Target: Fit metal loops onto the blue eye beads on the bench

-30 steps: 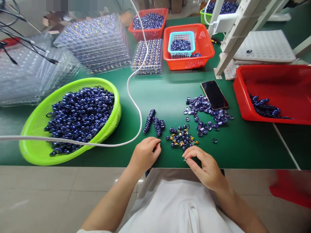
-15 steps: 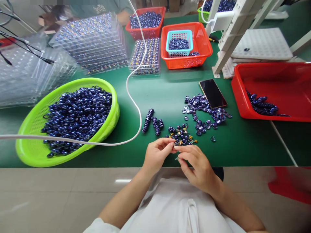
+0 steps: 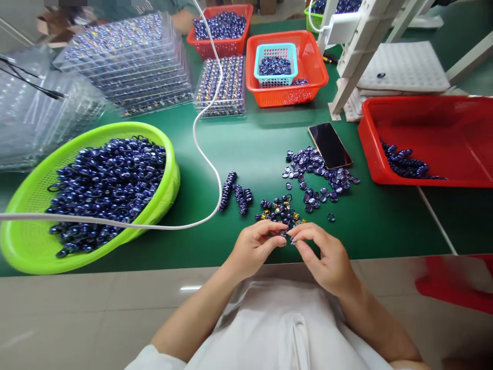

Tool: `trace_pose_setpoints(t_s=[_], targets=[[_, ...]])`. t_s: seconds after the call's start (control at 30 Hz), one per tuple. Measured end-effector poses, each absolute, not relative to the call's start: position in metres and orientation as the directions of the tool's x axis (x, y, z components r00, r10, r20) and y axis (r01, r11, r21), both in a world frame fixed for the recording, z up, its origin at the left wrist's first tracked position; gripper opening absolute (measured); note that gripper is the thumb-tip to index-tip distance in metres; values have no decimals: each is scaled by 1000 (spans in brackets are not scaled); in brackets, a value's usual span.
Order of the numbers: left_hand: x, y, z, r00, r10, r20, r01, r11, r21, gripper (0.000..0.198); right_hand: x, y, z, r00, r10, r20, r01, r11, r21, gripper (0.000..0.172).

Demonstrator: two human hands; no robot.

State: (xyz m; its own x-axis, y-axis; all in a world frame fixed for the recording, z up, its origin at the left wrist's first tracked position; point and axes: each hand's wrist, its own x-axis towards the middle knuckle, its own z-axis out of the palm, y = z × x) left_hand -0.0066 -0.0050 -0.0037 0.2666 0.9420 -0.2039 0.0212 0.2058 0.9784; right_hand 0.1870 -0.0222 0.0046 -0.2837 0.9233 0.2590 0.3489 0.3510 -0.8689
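My left hand (image 3: 254, 247) pinches a small shiny dark-blue ring-like piece (image 3: 284, 233) between thumb and fingertips, near the table's front edge. Close beside it, the thumb and forefinger of my right hand (image 3: 326, 258) are closed on something tiny, too small to name. The fingertips of both hands nearly meet. Just beyond them lies a small pile of dark-blue and gold pieces (image 3: 283, 209). Several strung-together rolls of dark-blue rings (image 3: 228, 192) rest to the left of it. Loose round dark-blue caps (image 3: 308, 160) are scattered to the right.
A green basket (image 3: 172, 187) full of dark-blue rings stands left, a white cable (image 3: 208, 160) crossing it. A phone (image 3: 330, 145) lies near a red tray (image 3: 462, 177). Behind are stacked clear trays (image 3: 177, 77), red baskets (image 3: 287, 96) and a white metal post (image 3: 356, 56).
My right hand has shifted slightly and its fingers have drawn together by my left fingertips. My left thumb has moved a little apart from its forefinger. The whole view has shifted somewhat.
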Motion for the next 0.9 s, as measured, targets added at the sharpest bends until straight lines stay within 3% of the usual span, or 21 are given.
trace_pose_setpoints(t_s=[0.33,0.9], targets=[[-6,-7,4,347,928,135,241,-227,944,21,184,-17,8,-219,973,-75,255,-17,-967,8],[-9,-4,0,363,902,233,244,-333,911,20,184,-15,12,-270,950,-154,236,-90,-968,13]])
